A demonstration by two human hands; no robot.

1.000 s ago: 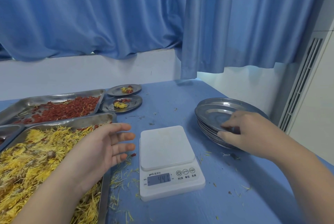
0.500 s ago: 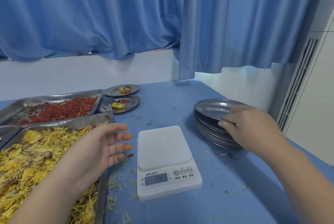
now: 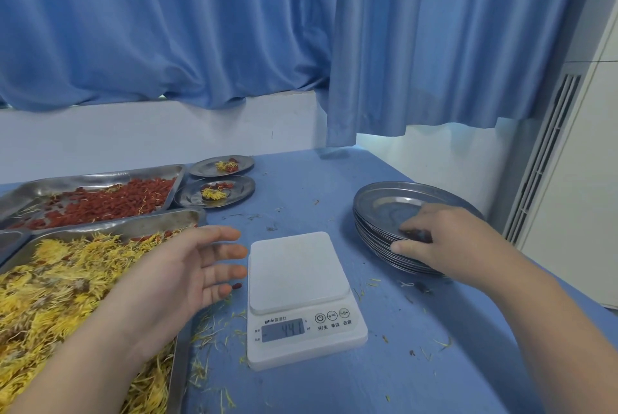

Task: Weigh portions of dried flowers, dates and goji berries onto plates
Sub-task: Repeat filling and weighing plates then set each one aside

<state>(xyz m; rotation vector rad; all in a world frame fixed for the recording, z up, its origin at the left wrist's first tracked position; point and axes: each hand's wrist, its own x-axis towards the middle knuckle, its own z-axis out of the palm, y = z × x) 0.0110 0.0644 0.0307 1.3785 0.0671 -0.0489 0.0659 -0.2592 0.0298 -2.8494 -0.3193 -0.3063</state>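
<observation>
The scene is lit brightly and evenly by cool, bluish light diffused through the curtains (image 3: pixel 200 29) at twelve o'clock, so only soft, faint shadows are cast on the table (image 3: pixel 434 373) under the scale (image 3: pixel 297 273) and the right hand (image 3: pixel 448 239). Dull glare is seen on the stack of plates (image 3: pixel 381 206) at three o'clock, and lines are bowed by wide-angle distortion at the edges.
</observation>
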